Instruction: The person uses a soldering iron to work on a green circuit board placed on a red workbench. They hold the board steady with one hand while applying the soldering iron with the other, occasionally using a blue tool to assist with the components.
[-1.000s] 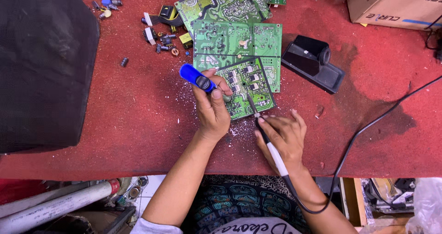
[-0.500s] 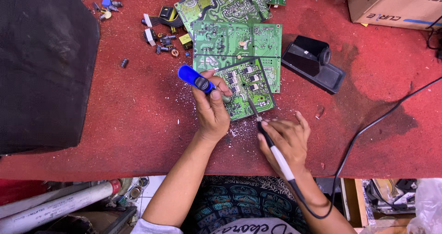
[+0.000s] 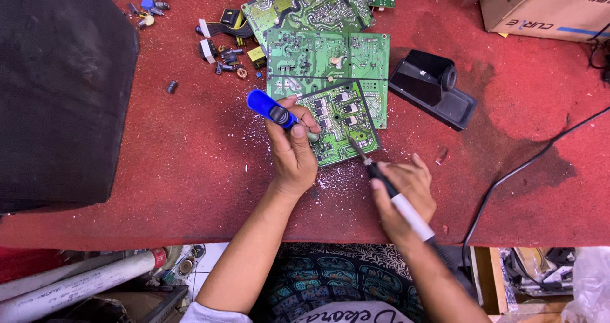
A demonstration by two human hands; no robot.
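**Soldering iron tip on small board, blue pump ready**

Head view: left hand point(image 3: 292, 152) wrapped tight around a blue desoldering pump point(image 3: 272, 110), thumb on top near its dark button, nozzle end down toward the small green circuit board point(image 3: 340, 129). Right hand point(image 3: 406, 192) closed pen-style around a soldering iron point(image 3: 391, 192), white handle, black grip; metal tip rests on the board's lower middle. Board lies flat on the red tabletop point(image 3: 190, 164), overlapping a stack of larger green boards point(image 3: 327, 53) behind it. Solder flecks are scattered around the board. Black iron stand point(image 3: 432, 88) sits to the right, loose components point(image 3: 225, 53) upper left, cardboard box point(image 3: 546, 8) top right, big black panel point(image 3: 60, 88) far left.

To do it well, probably: hold the tip steady on one joint until the solder flows, bring the pump nozzle just beside it, upright, then trigger. Keep the cord off the board.
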